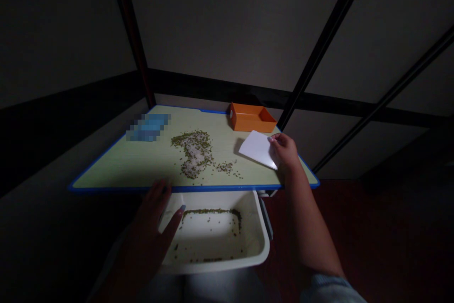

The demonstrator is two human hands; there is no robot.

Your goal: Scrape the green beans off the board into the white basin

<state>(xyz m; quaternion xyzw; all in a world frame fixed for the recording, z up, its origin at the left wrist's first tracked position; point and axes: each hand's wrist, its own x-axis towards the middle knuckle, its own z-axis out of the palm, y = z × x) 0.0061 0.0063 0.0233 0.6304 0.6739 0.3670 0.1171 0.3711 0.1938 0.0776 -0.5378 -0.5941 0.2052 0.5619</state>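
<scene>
White card (258,148) — pinched in right hand (283,149).

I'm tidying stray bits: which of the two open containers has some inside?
The white bin below the tabletop, with green bits along its walls; none show in the orange box on top.

The pale yellow-green tabletop (117,161) is edged in blue. Green and whitish bits (195,151) speckle it. At one o'clock, the rectangular open box (250,123) is orange; the flat card (258,148) is white.
</scene>
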